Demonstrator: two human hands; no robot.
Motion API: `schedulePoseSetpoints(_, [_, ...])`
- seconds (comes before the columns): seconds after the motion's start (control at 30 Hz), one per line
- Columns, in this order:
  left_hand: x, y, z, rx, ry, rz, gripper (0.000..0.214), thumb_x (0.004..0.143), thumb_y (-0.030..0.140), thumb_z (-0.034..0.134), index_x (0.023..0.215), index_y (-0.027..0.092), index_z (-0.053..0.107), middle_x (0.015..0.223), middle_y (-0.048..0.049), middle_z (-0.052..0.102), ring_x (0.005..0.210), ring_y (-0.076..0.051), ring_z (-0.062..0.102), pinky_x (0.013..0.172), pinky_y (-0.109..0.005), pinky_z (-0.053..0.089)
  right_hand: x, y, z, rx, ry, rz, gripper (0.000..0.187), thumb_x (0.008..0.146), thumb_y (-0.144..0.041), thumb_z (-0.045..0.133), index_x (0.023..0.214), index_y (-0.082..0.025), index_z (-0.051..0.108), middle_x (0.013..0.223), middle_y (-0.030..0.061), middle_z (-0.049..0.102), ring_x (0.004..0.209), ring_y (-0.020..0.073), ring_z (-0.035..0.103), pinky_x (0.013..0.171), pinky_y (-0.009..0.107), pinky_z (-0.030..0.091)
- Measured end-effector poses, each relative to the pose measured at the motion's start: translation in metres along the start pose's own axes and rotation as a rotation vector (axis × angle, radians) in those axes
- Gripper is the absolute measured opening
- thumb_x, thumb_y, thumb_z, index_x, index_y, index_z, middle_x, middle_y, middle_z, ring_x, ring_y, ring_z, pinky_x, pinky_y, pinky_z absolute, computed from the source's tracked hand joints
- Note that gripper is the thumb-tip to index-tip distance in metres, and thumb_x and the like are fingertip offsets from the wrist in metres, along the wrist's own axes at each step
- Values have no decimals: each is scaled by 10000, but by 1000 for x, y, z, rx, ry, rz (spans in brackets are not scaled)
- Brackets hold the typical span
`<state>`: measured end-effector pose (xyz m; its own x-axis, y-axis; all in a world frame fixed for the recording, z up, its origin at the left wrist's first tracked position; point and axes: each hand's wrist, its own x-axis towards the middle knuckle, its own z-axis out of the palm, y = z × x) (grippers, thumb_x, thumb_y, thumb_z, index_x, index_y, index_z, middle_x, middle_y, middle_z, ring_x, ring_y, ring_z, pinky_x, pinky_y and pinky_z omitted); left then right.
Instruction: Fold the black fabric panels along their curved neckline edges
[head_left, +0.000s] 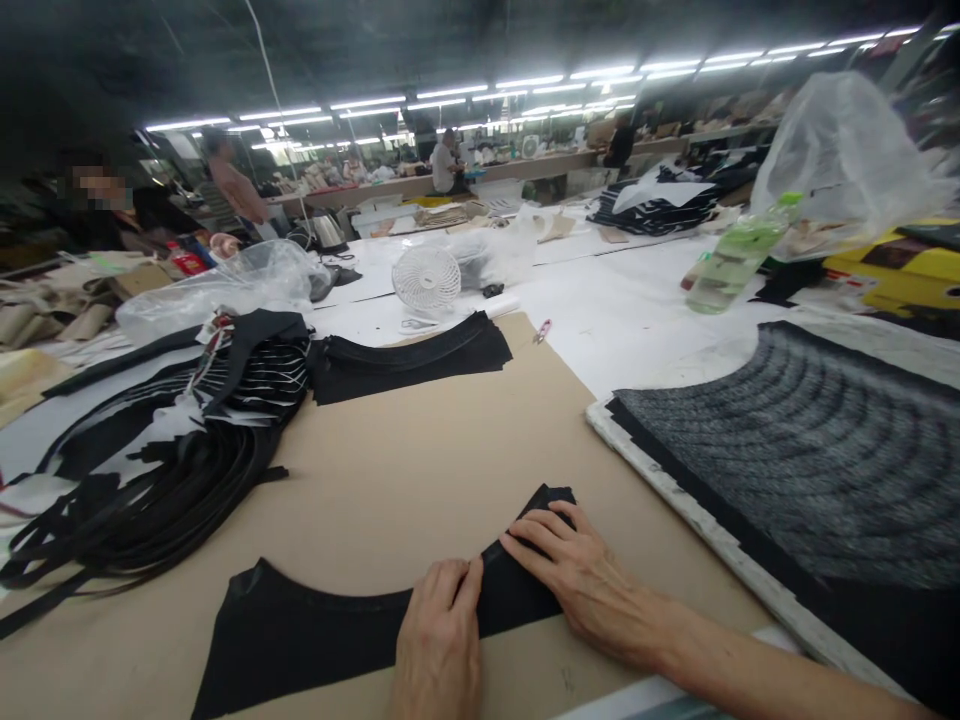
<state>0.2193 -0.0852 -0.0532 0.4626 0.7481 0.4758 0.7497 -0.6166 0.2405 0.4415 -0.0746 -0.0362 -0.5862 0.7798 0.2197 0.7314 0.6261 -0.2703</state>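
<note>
A curved black fabric piece [322,630] lies on the tan board, its concave edge facing away from me. My left hand [442,630] rests on its middle, fingers bent and drawn together at the curved edge, appearing to pinch it. Stretched over the piece's right end, my right hand [574,570] presses down with its fingers slightly apart. The fabric under both hands is hidden. Farther back lies another curved black piece [412,358], with a strip along its curve.
A bundle of black strips [187,490] lies left on the tan board [405,460]. Stacked dark pieces [787,470] sit on a pale board at right. Beyond are a small white fan [426,280], a green-capped bottle [739,255] and a red-handled tool [542,331]. People work in the background.
</note>
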Motion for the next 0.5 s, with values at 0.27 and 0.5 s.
schedulePoseSetpoints(0.27, [-25,-15,-17,-146,-1,-40,394,895,104,452,1264,187,560,1169,-55,688,1084,-168,644,901,-258,553,5,-4,-1,-15,25,17,489,804,-35,476,1260,-196,553,1163,80,619,1054,217,516,1015,443,259])
schedulePoseSetpoints(0.5, [-33,-24,-31,-168,65,-301,343,925,156,453,1233,212,593,1154,-80,670,1065,-179,637,897,-298,557,15,-25,-3,-6,71,-13,591,772,27,410,1325,-162,495,1135,95,614,1023,204,525,960,409,289])
